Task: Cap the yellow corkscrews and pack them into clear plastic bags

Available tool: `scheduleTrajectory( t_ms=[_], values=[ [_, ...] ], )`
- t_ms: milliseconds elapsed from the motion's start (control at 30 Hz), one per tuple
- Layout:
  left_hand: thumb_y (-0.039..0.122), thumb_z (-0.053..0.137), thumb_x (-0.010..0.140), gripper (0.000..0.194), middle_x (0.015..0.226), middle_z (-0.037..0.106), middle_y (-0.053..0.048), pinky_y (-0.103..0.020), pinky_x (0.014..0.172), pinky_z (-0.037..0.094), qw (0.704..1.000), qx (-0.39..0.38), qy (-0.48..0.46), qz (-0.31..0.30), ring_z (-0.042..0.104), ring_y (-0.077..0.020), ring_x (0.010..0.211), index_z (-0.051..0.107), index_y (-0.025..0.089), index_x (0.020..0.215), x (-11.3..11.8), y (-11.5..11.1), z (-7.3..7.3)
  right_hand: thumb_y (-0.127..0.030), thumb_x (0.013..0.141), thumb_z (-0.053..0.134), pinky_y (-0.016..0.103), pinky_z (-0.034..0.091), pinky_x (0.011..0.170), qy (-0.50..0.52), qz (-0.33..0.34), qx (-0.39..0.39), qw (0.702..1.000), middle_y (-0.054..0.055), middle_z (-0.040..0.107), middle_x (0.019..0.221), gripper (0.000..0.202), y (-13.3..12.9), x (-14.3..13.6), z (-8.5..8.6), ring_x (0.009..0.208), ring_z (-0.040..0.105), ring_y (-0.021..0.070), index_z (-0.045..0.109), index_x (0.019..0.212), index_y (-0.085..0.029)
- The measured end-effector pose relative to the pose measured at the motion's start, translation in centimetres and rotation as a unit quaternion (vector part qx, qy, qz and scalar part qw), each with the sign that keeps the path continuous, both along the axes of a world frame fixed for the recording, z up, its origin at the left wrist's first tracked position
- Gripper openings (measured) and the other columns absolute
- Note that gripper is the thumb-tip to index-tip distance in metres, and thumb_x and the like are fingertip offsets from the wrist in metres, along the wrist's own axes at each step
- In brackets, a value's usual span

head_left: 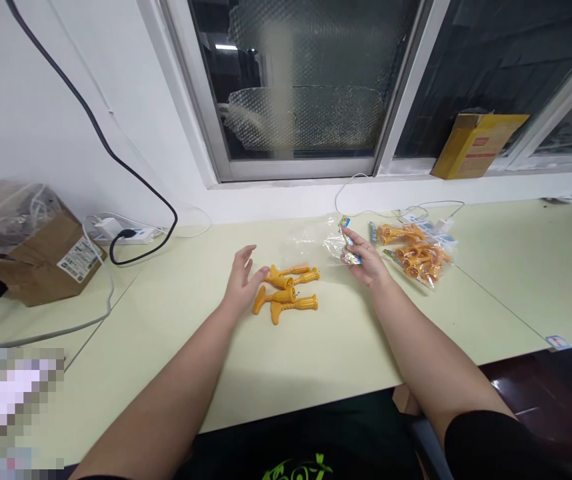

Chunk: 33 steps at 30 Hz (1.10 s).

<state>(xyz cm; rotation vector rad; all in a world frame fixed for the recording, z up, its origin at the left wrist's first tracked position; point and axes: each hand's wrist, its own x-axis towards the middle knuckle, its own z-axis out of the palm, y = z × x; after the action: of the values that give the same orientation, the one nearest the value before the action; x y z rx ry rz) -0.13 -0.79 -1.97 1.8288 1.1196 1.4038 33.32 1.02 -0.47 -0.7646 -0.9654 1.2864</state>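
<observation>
My right hand (367, 261) pinches a clear plastic bag (311, 241) by its colourful printed header. The bag looks flat and stretches out to the left above the table. My left hand (242, 279) is open, fingers apart, just left of a loose pile of orange-yellow plastic pieces (296, 303). Each piece has a curved, hooked end and a ribbed, flared end. The left thumb is close to the upper pieces; whether it touches them I cannot tell. Beyond my right hand lie filled clear bags (419, 260) of similar orange pieces.
A cardboard box (51, 250) with plastic on top stands at the left, near a power strip (139, 235) and a black cable (91, 120). A yellow carton (479, 145) leans against the window. White cables run along the table's back edge.
</observation>
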Motion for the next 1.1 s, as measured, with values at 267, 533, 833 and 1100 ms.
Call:
scheduleTrajectory(
  t_ms=[267,533,833,1100],
  values=[
    [0.051,0.077,0.082,0.054,0.152,0.052,-0.009,-0.052,0.124,0.032,0.972,-0.129,-0.172,-0.098,0.036,-0.0286,0.152,0.053,0.031,0.126,-1.1,0.1,1.3,-0.037,0.073,0.073,0.030,0.047,0.062,0.064,0.012,0.039,0.997,-0.001,0.072,0.113,0.033,-2.1,-2.6,1.2,0.060,0.047,0.0112,0.073,0.106,-0.035],
    [0.044,0.086,0.076,0.044,0.127,0.068,-0.006,-0.049,0.104,0.054,0.933,-0.192,-0.280,-0.122,0.068,-0.0264,0.116,0.062,0.026,0.109,-1.1,-0.6,2.2,-0.044,0.065,0.088,0.031,0.052,0.072,-0.047,0.005,-0.010,0.999,0.001,0.074,0.084,0.037,-1.5,-5.2,-0.4,0.073,0.063,0.0157,0.076,0.094,-0.023],
    [0.043,0.093,0.065,0.040,0.101,0.074,-0.008,-0.041,0.102,0.056,0.946,-0.184,-0.266,-0.011,0.072,-0.0194,0.092,0.070,0.016,0.081,-2.4,0.6,1.6,-0.047,0.069,0.083,0.033,0.050,0.075,-0.128,-0.091,0.024,0.987,0.003,0.074,0.083,0.035,-0.4,-4.0,-1.2,0.077,0.066,0.0187,0.074,0.091,-0.022],
    [0.037,0.085,0.077,0.087,0.146,0.054,-0.014,-0.046,0.090,0.063,0.953,-0.232,-0.132,-0.146,0.075,-0.0255,0.101,0.038,0.038,0.150,-3.6,-0.5,2.1,-0.028,0.071,0.077,0.027,0.042,0.063,-0.183,0.073,0.028,0.980,-0.007,0.061,0.067,0.055,-1.9,-2.4,0.0,0.060,0.051,0.0115,0.066,0.125,-0.024]
  ],
)
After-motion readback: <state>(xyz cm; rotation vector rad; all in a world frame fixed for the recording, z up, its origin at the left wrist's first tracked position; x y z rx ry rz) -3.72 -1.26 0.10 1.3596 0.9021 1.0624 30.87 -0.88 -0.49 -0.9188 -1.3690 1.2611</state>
